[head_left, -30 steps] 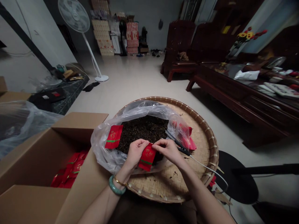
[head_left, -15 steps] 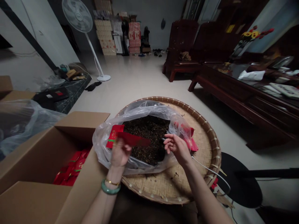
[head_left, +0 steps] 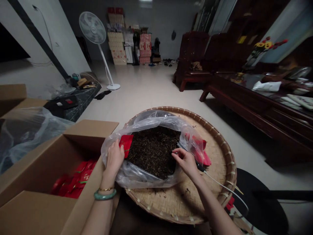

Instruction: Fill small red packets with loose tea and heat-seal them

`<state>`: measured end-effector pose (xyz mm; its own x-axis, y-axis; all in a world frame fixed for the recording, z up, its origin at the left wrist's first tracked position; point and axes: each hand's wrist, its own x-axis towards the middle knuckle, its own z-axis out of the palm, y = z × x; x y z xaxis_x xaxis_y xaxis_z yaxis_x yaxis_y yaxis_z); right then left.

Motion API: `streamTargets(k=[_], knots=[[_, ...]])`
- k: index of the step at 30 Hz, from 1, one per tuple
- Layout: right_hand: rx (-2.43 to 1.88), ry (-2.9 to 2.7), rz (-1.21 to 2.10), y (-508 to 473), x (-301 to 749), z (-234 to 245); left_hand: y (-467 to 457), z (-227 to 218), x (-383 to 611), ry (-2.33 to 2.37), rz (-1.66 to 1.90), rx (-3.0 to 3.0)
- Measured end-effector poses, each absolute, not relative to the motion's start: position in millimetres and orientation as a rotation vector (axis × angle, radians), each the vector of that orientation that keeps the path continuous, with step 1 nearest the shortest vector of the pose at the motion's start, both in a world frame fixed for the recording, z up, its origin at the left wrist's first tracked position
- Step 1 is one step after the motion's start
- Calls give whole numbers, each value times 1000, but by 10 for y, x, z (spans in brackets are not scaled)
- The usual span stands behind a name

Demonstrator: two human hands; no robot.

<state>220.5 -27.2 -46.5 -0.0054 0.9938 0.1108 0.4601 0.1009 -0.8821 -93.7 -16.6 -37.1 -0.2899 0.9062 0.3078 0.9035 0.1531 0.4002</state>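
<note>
Left hand (head_left: 113, 160): lying on the plastic bag's (head_left: 137, 176) 9 o'clock rim, fingers pressed together and touching a red packet (head_left: 126, 144); I cannot tell if it is gripping.
Right hand (head_left: 186, 160): curling its fingers at the bag's 3 o'clock rim; I cannot tell if it is pinching.
Bag: lying open on a woven tray (head_left: 186, 202) and holding tea leaves (head_left: 154, 150).
Cardboard box (head_left: 36, 182): sitting at the tray's 9 o'clock.

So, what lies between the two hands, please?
In the head view, dark loose leaves in the plastic bag lie between the left hand and right hand.
</note>
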Motion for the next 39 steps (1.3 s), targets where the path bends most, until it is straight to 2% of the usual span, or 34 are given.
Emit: streamTargets(k=[5, 10, 17, 30, 39], knots=[[-1438, -1600, 999, -275, 2172, -496, -108, -342, -1017, 2425, 533, 1853], [-1366, -1614, 1139, -273, 2137, -516, -125, -304, -1041, 2468, 582, 1836], [-1355, -1624, 1134, -308, 2122, -507, -236, -384, -959, 2523, 748, 1931], [-1472, -1840, 775, -330, 2170, -470, -183, -324, -1020, 2517, 464, 1876], [-1453, -1935, 510, -247, 2192, -424, -134, -315, -1146, 2391, 510, 1757]])
